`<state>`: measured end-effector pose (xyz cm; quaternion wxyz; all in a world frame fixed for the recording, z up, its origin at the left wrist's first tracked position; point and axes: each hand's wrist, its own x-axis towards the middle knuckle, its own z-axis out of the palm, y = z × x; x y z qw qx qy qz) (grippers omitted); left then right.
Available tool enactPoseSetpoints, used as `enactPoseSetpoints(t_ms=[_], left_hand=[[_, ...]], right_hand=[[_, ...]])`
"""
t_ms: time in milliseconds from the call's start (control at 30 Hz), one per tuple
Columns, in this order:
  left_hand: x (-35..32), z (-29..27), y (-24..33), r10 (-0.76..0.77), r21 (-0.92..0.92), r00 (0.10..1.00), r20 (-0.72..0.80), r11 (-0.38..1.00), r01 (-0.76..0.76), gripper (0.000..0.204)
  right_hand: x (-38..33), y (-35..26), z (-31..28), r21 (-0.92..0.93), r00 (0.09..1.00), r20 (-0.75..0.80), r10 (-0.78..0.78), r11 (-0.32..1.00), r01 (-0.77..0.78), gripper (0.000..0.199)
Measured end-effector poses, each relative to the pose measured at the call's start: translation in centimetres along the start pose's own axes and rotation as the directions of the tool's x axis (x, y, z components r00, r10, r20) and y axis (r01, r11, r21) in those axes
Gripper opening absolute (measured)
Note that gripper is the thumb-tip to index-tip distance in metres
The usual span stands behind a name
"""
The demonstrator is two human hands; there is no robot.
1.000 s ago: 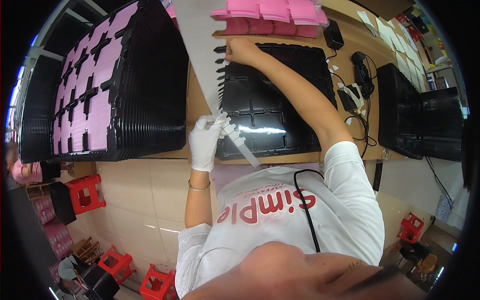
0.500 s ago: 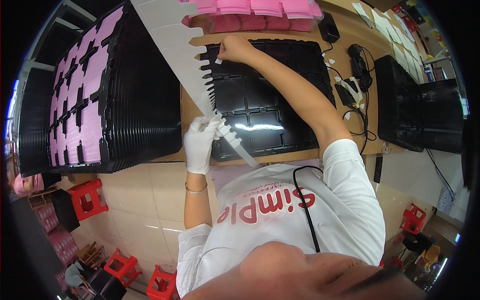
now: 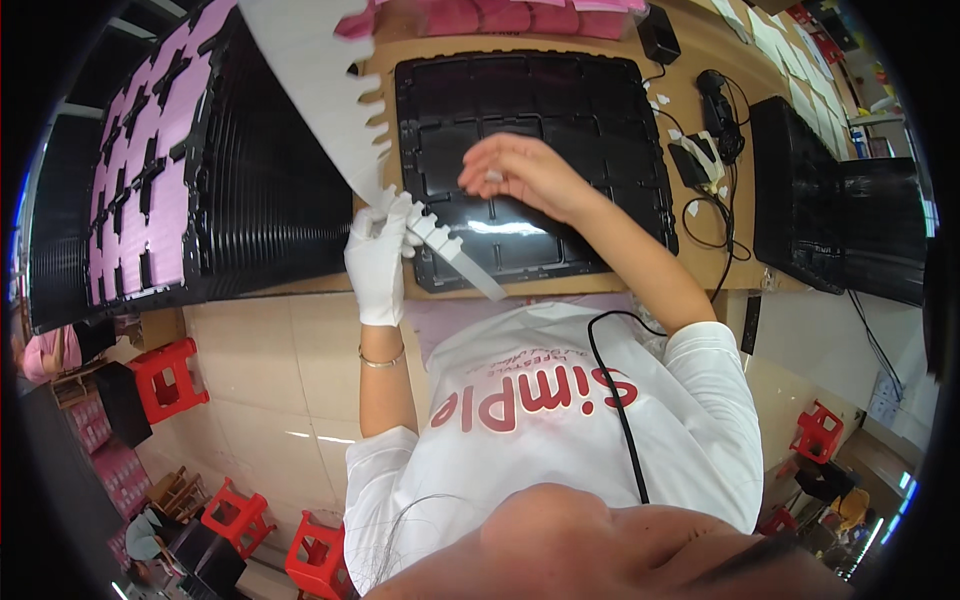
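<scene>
In my left hand (image 3: 378,250), which wears a white glove, the fingers are closed around a long white strip (image 3: 315,90) with notched, tabbed edges. The strip runs from the upper left across the tray's left edge, and its narrow tail ends near my shirt. My bare right hand (image 3: 520,175) hovers above the middle of a black plastic tray (image 3: 590,110) with molded compartments. A small white piece (image 3: 494,176) shows at its thumb and curled fingers. The tray lies flat on the brown table (image 3: 690,55), face up.
A tall stack of black trays (image 3: 270,190) with pink sheets stands at the left. Pink packets (image 3: 530,18) lie beyond the tray. Cables and a black handset-like device (image 3: 712,105) are to its right, near black bins (image 3: 800,200). Red stools (image 3: 168,380) stand on the floor.
My right hand has come back from the tray's far left corner to above its middle, carrying the small white piece. My left hand and the strip have shifted slightly left.
</scene>
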<state>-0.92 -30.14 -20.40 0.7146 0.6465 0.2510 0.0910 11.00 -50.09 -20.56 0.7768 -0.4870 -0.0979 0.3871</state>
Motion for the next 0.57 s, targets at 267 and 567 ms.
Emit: enactPoseSetpoints(t_ms=[267, 567], left_hand=[[-1.7, -0.1, 0.6, -0.005, -0.036, 1.0, -0.02, 0.999, 0.004, 0.017], [-3.3, -0.1, -0.4, -0.094, -0.085, 0.993, 0.07, 0.991, 0.1, 0.022]], right_hand=[[-5.4, 6.2, 5.4, -0.583, 0.984, -0.137, -0.118, 0.812, 0.016, 0.013], [-6.0, 5.6, 6.1, -0.694, 0.924, -0.122, -0.362, 0.697, 0.182, 0.01]])
